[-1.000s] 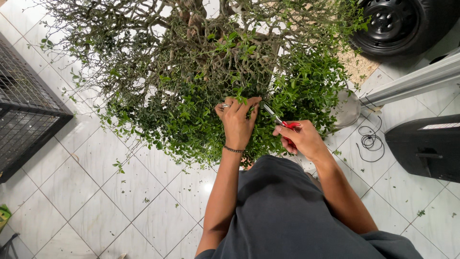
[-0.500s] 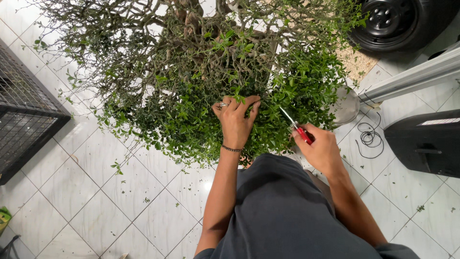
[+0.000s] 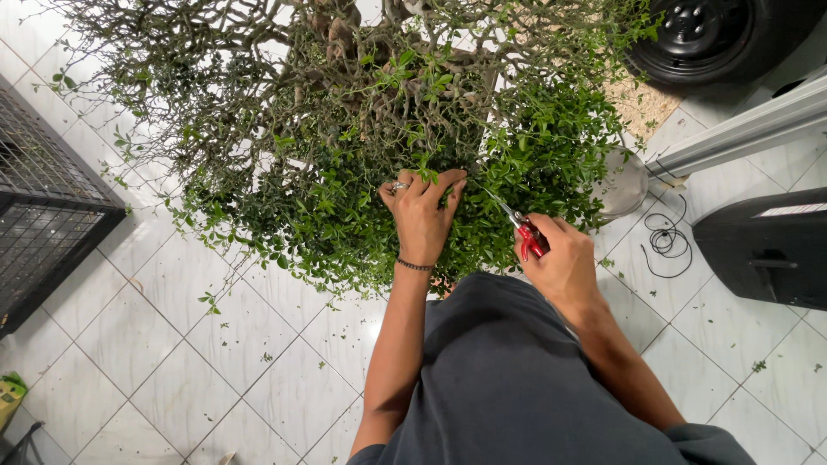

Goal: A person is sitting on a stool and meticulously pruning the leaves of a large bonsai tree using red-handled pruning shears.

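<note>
A floor of pale square tiles (image 3: 138, 344), laid on the diagonal and strewn with small green clippings, fills the lower left of the head view. One black wire cage (image 3: 43, 224) stands at the left edge. At upper right sits one black tyre (image 3: 706, 34) on a dark wheel, with one grey metal bar (image 3: 741, 133) slanting below it. One black box (image 3: 767, 250) rests on the tiles at right, and one coil of thin black cable (image 3: 665, 241) lies just beside it. A scrap of green and yellow packaging (image 3: 10, 394) shows at the lower left edge.

One shrub (image 3: 345, 129), dense with twisted bare branches above and small green leaves below, spreads across the top half of the frame, directly ahead of the person in a dark grey shirt (image 3: 517, 387). A pale rounded pot (image 3: 622, 182) shows at the shrub's right side.

The left hand (image 3: 422, 215), wearing one ring and one thin bracelet, lies flat on the foliage with its fingers together and their tips curled into the leaves. The right hand (image 3: 560, 258) is clamped around the red handles of one pair of shears (image 3: 517, 226). The blades point up and left into the greenery, near the left hand's fingertips; whether the blades are parted cannot be told.
</note>
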